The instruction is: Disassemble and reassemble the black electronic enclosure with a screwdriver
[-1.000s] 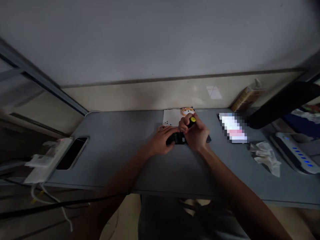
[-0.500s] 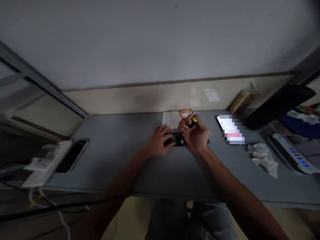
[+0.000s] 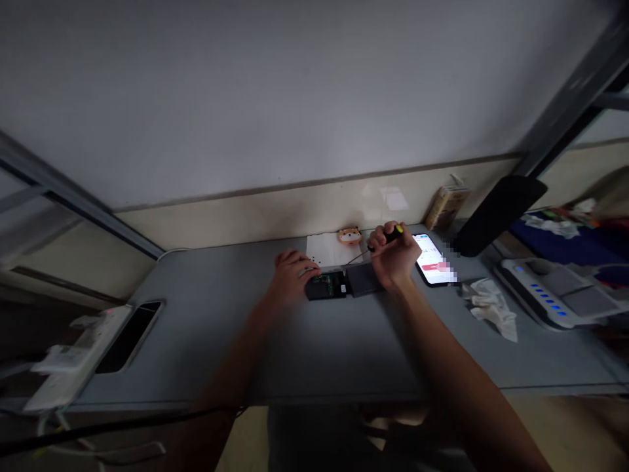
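My right hand (image 3: 393, 257) grips a screwdriver (image 3: 390, 236) with a yellow-tipped black handle, its thin shaft slanting left to end just above a small dark electronic device (image 3: 327, 286) with exposed green circuitry. My left hand (image 3: 293, 275) rests with its fingers spread at that device's left end and holds nothing. A flat dark grey panel (image 3: 362, 279) lies against the device's right side, below my right hand. A lit smartphone (image 3: 428, 259), partly pixelated, lies to the right of my right hand.
Behind the device lie a white paper sheet (image 3: 330, 250) and an orange animal-face figure (image 3: 349, 235). A crumpled tissue (image 3: 489, 308), a device with blue lights (image 3: 555, 295) and a small box (image 3: 446, 206) are on the right. A white power strip (image 3: 81, 357) sits at the left edge.
My hands have moved apart. The left hand has let go of the dark device, and the right hand has lifted the screwdriver away to the upper right. The view has tilted.
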`<state>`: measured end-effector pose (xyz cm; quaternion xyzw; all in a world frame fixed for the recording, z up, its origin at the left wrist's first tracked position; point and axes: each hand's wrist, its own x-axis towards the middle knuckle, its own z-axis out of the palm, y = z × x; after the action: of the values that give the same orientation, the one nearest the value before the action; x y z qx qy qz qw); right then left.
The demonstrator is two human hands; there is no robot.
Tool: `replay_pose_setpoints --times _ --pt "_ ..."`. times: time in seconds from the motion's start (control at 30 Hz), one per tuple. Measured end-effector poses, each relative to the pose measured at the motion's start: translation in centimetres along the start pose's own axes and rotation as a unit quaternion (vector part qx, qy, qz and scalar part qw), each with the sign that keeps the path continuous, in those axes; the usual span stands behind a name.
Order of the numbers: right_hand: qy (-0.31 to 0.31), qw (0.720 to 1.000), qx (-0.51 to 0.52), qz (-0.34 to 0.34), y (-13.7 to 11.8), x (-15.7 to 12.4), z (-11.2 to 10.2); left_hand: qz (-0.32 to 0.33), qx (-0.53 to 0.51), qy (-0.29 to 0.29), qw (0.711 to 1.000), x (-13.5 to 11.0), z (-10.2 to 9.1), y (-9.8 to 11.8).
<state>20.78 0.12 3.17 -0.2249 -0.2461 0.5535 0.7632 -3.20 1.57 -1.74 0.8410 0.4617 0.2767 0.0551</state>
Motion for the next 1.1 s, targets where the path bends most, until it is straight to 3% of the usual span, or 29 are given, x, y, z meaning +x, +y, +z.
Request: replay_pose_setpoints --times 0.13,0.27,0.43,0.57,0.67,0.73,0.83,1.0,1.1 --pt "0.019 0.999 0.031 -0.002 -0.6 1.1 -1.9 0.040 0.005 -0.061 0.997 3.7 0.9 0.6" --pt "0.042 0.997 0.068 0.001 -0.5 1.5 -2.7 0.033 0.010 -0.096 0.995 6.9 2.7 1.8" --pt "0.070 0.994 0.081 0.005 -0.3 1.9 -3.2 0.003 0.008 -0.132 0.991 8.2 3.5 2.3" --pt "0.050 0.998 0.041 -0.014 -0.5 2.3 -3.7 -0.015 0.015 -0.129 0.991 6.6 2.7 2.5" --pt "0.042 0.998 0.002 -0.054 -0.7 2.5 -3.6 -0.007 0.017 -0.111 0.994 3.4 2.0 3.0" --pt "0.040 0.995 -0.015 -0.088 -0.7 2.5 -3.2 0.016 -0.001 -0.129 0.991 1.0 1.9 3.5" --pt "0.018 0.992 -0.041 -0.120 -0.5 2.1 -2.4 -0.001 -0.017 -0.130 0.991 -1.4 2.1 3.9" --pt "-0.013 0.982 -0.110 -0.153 -0.4 1.3 -1.7 -0.023 -0.050 -0.115 0.992 -1.2 2.0 3.8" --pt "-0.048 0.957 -0.218 -0.186 -1.0 0.2 -1.2 -0.029 -0.070 -0.094 0.993 -0.6 1.5 3.7"
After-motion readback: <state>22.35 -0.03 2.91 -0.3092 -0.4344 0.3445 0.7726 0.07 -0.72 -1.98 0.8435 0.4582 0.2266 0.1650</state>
